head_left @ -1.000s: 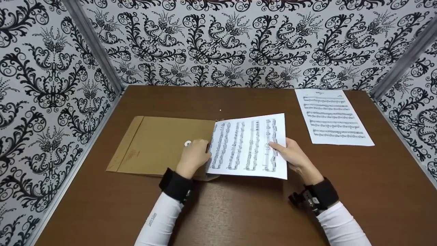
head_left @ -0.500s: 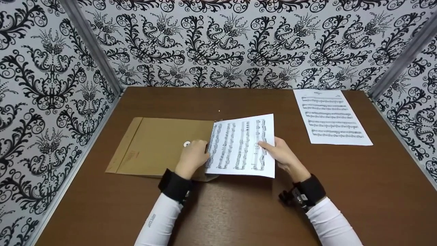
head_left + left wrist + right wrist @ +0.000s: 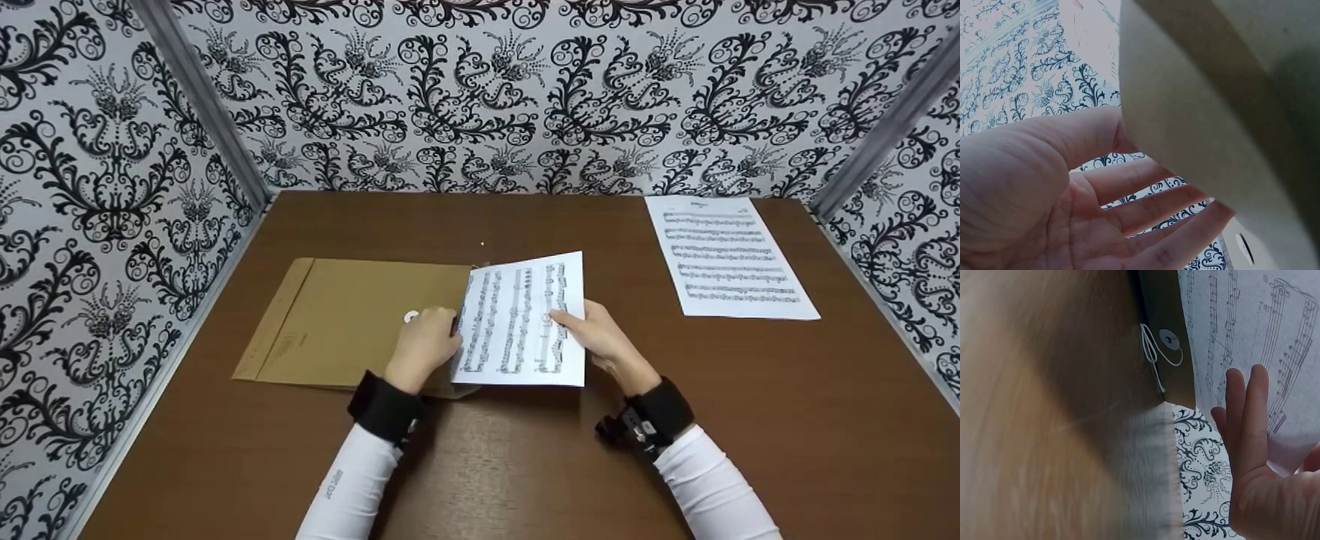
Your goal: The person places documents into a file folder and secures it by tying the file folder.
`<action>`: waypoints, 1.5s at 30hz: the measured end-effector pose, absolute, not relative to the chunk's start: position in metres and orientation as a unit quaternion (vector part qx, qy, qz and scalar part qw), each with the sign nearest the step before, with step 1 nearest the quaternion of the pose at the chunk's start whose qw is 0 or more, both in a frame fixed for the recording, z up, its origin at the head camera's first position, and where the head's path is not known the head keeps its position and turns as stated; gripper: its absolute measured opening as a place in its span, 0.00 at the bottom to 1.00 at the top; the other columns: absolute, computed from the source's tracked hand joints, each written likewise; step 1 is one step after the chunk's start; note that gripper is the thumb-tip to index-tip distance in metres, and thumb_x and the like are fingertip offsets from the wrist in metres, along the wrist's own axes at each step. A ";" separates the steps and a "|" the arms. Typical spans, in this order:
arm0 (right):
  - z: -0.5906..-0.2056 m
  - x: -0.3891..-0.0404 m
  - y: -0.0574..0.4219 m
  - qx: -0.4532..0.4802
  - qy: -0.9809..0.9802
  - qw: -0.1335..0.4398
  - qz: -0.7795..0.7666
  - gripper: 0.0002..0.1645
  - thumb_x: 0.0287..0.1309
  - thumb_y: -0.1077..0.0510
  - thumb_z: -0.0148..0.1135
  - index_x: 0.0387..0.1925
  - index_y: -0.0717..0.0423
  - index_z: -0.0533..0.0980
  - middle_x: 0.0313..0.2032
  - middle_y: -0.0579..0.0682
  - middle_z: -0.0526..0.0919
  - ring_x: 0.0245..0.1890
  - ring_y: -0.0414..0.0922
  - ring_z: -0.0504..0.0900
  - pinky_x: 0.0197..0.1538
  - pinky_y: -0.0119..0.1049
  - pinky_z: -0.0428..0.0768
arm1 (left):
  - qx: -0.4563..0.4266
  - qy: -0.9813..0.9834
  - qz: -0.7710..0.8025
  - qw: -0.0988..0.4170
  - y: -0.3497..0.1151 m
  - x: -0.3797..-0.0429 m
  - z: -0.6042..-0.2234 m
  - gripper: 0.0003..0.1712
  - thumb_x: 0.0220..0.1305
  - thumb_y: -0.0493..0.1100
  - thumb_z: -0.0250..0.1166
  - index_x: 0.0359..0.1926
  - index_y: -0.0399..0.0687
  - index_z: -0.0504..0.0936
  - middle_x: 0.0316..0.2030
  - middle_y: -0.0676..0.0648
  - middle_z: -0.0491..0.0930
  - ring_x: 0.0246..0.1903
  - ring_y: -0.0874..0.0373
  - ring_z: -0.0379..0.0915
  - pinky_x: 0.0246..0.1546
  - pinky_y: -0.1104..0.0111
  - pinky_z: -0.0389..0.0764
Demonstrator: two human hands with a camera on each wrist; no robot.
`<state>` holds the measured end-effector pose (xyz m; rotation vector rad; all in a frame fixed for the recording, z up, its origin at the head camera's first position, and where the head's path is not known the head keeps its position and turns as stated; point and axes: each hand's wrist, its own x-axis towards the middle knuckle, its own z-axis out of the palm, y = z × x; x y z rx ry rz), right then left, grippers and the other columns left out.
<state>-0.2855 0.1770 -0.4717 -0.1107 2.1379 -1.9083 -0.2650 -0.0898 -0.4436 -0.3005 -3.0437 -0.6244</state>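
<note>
One printed music sheet (image 3: 517, 322) lies partly inside the brown envelope (image 3: 352, 322), jutting toward three o'clock from its mouth. The left hand (image 3: 424, 341) has its grip clamped on that mouth, thumb and fingers on opposite faces of the paper, probably to hold it apart and steady the envelope. The right hand (image 3: 606, 341) has its grip clamped on the sheet's three-o'clock edge, thumb above and fingers beneath, likely so the page lies flat and in line with the mouth. Another sheet (image 3: 731, 259) rests on the bench (image 3: 525, 465) at two o'clock, well clear of both arms.
</note>
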 end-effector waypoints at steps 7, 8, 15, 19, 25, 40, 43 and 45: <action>-0.474 -0.289 0.168 -0.041 0.732 0.141 -0.665 0.25 0.76 0.60 0.51 0.67 0.71 0.69 0.38 0.50 0.90 0.30 0.41 0.90 0.34 0.34 0.88 | -0.098 -0.974 -0.205 0.006 -0.091 -0.266 -0.444 0.04 0.59 0.35 0.65 0.32 0.36 0.82 0.37 0.35 0.86 0.36 0.40 0.83 0.37 0.49 0.83; -0.474 -0.289 0.167 -0.042 0.730 0.142 -0.667 0.26 0.76 0.60 0.51 0.67 0.71 0.69 0.39 0.51 0.90 0.30 0.40 0.90 0.34 0.34 0.88 | -0.098 -0.974 -0.206 0.005 -0.091 -0.266 -0.444 0.04 0.59 0.35 0.65 0.32 0.36 0.82 0.37 0.35 0.86 0.35 0.40 0.83 0.36 0.50 0.82; -0.475 -0.292 0.159 -0.036 0.726 0.152 -0.670 0.26 0.76 0.60 0.50 0.68 0.68 0.69 0.42 0.55 0.90 0.31 0.42 0.91 0.34 0.36 0.89 | -0.101 -0.973 -0.206 0.006 -0.090 -0.265 -0.443 0.05 0.62 0.35 0.65 0.33 0.36 0.83 0.38 0.34 0.87 0.37 0.39 0.84 0.37 0.49 0.82; -0.476 -0.294 0.156 -0.039 0.733 0.151 -0.662 0.26 0.76 0.60 0.51 0.68 0.69 0.69 0.43 0.57 0.90 0.31 0.41 0.90 0.34 0.34 0.88 | -0.110 -0.972 -0.208 0.011 -0.091 -0.265 -0.444 0.04 0.62 0.35 0.65 0.32 0.36 0.82 0.37 0.34 0.87 0.37 0.38 0.84 0.37 0.49 0.82; -0.478 -0.297 0.150 -0.036 0.731 0.149 -0.665 0.25 0.75 0.60 0.51 0.67 0.70 0.70 0.43 0.58 0.90 0.31 0.41 0.90 0.34 0.33 0.88 | -0.110 -0.971 -0.212 0.005 -0.091 -0.266 -0.445 0.04 0.61 0.34 0.64 0.31 0.36 0.81 0.36 0.34 0.86 0.34 0.40 0.83 0.35 0.50 0.82; -0.478 -0.297 0.129 -0.030 0.728 0.135 -0.671 0.24 0.74 0.62 0.51 0.66 0.69 0.71 0.43 0.61 0.89 0.30 0.41 0.90 0.33 0.33 0.88 | -0.107 -0.972 -0.207 0.005 -0.091 -0.265 -0.441 0.03 0.59 0.34 0.65 0.33 0.36 0.83 0.38 0.35 0.87 0.35 0.41 0.84 0.36 0.51 0.82; -0.480 -0.298 0.126 -0.032 0.726 0.133 -0.674 0.24 0.74 0.62 0.51 0.66 0.69 0.71 0.44 0.62 0.89 0.30 0.41 0.90 0.34 0.33 0.88 | -0.107 -0.973 -0.204 0.006 -0.091 -0.265 -0.441 0.04 0.59 0.34 0.65 0.34 0.36 0.83 0.38 0.35 0.87 0.36 0.41 0.84 0.36 0.51 0.81; -0.481 -0.298 0.125 -0.032 0.726 0.134 -0.674 0.24 0.74 0.62 0.51 0.66 0.69 0.71 0.45 0.62 0.89 0.30 0.41 0.90 0.34 0.33 0.88 | -0.104 -0.973 -0.204 0.005 -0.090 -0.266 -0.441 0.05 0.60 0.34 0.65 0.36 0.35 0.84 0.39 0.35 0.87 0.37 0.41 0.84 0.36 0.51 0.82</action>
